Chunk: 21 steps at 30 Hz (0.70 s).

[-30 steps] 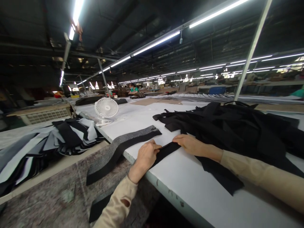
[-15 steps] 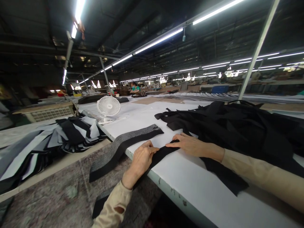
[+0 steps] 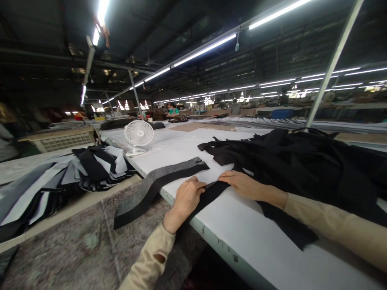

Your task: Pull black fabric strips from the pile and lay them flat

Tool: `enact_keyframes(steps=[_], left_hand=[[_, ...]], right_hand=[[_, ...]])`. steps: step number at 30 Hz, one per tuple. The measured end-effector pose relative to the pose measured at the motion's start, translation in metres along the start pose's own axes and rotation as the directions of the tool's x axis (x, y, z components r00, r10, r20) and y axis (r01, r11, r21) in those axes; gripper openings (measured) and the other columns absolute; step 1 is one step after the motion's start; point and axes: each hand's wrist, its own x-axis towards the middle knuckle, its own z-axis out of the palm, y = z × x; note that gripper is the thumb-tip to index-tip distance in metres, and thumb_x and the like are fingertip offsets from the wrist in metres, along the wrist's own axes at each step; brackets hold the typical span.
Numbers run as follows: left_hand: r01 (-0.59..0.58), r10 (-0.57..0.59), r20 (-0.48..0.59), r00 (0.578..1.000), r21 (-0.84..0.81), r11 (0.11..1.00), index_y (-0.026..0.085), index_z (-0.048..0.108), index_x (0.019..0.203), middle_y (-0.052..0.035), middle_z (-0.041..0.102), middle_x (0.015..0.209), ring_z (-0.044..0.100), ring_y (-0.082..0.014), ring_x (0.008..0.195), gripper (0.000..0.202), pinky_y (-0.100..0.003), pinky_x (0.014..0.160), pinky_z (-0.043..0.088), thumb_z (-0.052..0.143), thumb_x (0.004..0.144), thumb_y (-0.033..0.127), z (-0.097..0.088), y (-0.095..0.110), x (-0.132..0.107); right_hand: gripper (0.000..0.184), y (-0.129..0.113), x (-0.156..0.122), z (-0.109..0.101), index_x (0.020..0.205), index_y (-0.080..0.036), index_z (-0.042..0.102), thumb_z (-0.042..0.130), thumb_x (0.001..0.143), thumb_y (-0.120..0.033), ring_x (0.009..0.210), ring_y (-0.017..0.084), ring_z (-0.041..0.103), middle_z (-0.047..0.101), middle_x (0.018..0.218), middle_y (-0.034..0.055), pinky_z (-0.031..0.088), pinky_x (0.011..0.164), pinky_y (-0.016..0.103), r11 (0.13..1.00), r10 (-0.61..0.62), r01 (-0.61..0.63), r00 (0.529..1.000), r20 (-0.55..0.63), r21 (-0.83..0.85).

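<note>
Left hand [image 3: 186,198] pinching near end of black strip [image 3: 211,191] at white surface [image 3: 242,225] edge. Right hand [image 3: 243,184] lying flat, fingers together, pressing strip just beside black fabric pile [image 3: 302,161]. Judgement: keeping strip taut and flat between hands, edges aligned, clear of pile. Grey strip [image 3: 157,181] lying alongside, left, apart.

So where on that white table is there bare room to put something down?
Bare patches on the white table: between the small white fan and the black fabric pile, and along the near edge in front of the right hand. It is crowded at the pile and where the left hand grips the black fabric strip.
</note>
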Motion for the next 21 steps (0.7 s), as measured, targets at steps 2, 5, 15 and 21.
enact_keyframes(steps=[2, 5, 15, 21], left_hand=[[0.0, -0.003, -0.03, 1.0, -0.087, 0.996, 0.024, 0.07, 0.101, -0.0015, 0.062, 0.087, 0.059, -0.0147, 0.081, 0.025, -0.025, 0.075, 0.044, 0.053, 0.085, 0.017, -0.003, -0.009, -0.01], [-0.049, 0.041, -0.06, 0.997, -0.151, 0.987, 0.025, 0.071, 0.1, -0.0009, 0.06, 0.084, 0.058, -0.013, 0.077, 0.026, -0.023, 0.072, 0.044, 0.051, 0.087, 0.016, -0.005, -0.016, -0.02], [-0.068, 0.069, -0.039, 0.997, 0.012, 0.998, 0.026, 0.072, 0.093, -0.0014, 0.059, 0.086, 0.057, -0.0135, 0.078, 0.027, -0.024, 0.069, 0.041, 0.046, 0.089, 0.018, -0.006, -0.009, -0.019], [-0.033, 0.032, 0.01, 0.999, 0.139, 0.99, 0.024, 0.072, 0.091, -0.0037, 0.06, 0.088, 0.058, -0.0152, 0.08, 0.028, -0.025, 0.067, 0.042, 0.044, 0.089, 0.018, 0.007, 0.015, 0.012]], right_hand=[[0.059, 0.001, 0.0, -0.001, 0.119, -0.012, 0.062, 0.036, 0.07, 0.008, 0.11, 0.023, 0.053, 0.058, 0.119, 0.0125, 0.043, 0.098, 0.037, 1.0, 0.008, -0.008, 1.0, 0.014, 0.003], [0.064, -0.008, 0.001, -0.004, 0.124, -0.018, 0.059, 0.036, 0.071, 0.009, 0.105, 0.022, 0.053, 0.056, 0.114, 0.0122, 0.044, 0.093, 0.037, 0.999, -0.021, 0.023, 0.998, 0.06, -0.039], [0.067, -0.019, 0.008, -0.016, 0.126, -0.021, 0.058, 0.037, 0.069, 0.009, 0.105, 0.024, 0.053, 0.055, 0.119, 0.0143, 0.043, 0.092, 0.04, 0.966, -0.062, 0.076, 0.996, 0.064, -0.246], [0.059, -0.015, 0.012, -0.008, 0.117, -0.012, 0.061, 0.034, 0.069, 0.008, 0.106, 0.021, 0.057, 0.063, 0.113, 0.0119, 0.045, 0.096, 0.036, 0.999, -0.038, 0.037, 0.997, -0.067, -0.022]])
